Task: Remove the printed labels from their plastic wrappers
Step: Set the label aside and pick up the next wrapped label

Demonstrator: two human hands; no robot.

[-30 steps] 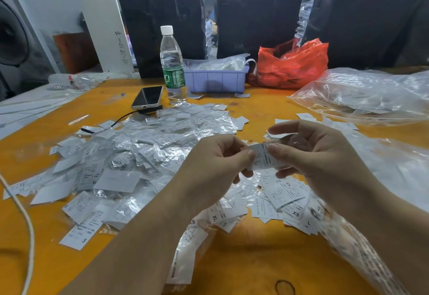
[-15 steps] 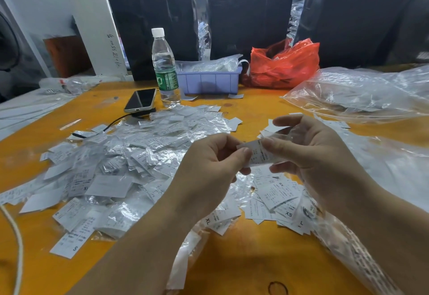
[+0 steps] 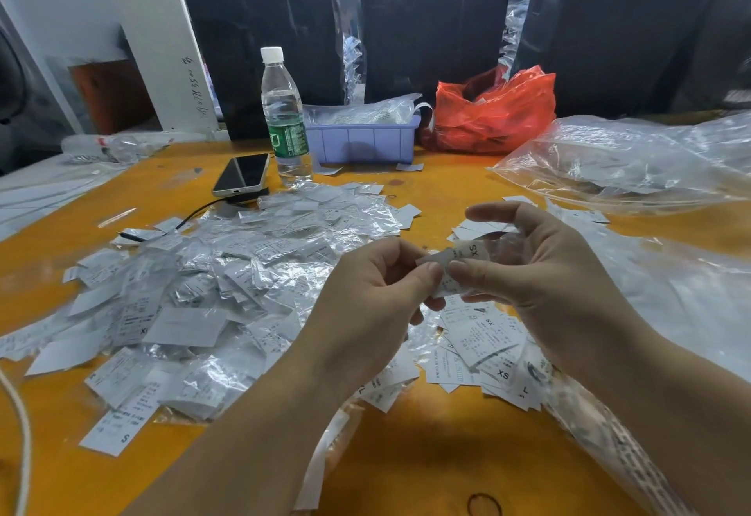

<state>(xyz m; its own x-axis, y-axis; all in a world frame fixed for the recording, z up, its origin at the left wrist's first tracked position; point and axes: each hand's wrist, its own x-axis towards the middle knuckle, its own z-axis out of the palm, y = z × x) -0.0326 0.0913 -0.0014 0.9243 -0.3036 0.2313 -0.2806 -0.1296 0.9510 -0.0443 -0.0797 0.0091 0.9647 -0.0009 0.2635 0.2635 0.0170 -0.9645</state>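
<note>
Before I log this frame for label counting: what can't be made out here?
Head view only:
- Label: small print too small, partly behind left hand and right hand.
- Purple bin: contents veiled by plastic.
- Red bag: contents hidden.
- Wrapped pile: glare.

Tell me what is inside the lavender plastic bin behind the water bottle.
The lavender plastic bin holds a crumpled clear plastic bag heaped above its rim, with faint print showing through. Whatever lies under it is covered.

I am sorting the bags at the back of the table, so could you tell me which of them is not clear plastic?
The red bag, right of the purple bin; the big bag at far right is clear.
</note>
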